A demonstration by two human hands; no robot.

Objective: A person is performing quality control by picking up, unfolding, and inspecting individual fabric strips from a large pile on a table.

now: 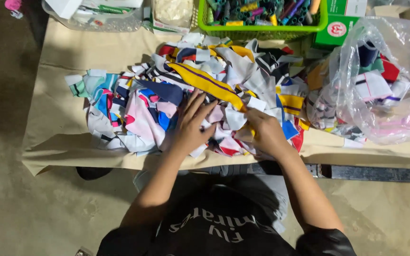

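Scraps point(205, 95) lie heaped mid-desk point(58, 128), seemingly mid-sort: the left hand point(191, 125) rests flat and open on them, while the right hand point(264, 132) pinches the yellow strip's point(209, 84) end. Pulling that strip free likely needs the left pressing down.

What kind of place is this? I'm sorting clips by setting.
Probably a small garment or sewing workshop: a heap of fabric scraps on a paper-covered table, a green basket of thread spools, and a clear bag of more offcuts.

scrap pile point(167, 99) on table point(53, 128); basket point(262, 29) behind, bag point(380, 95) right.
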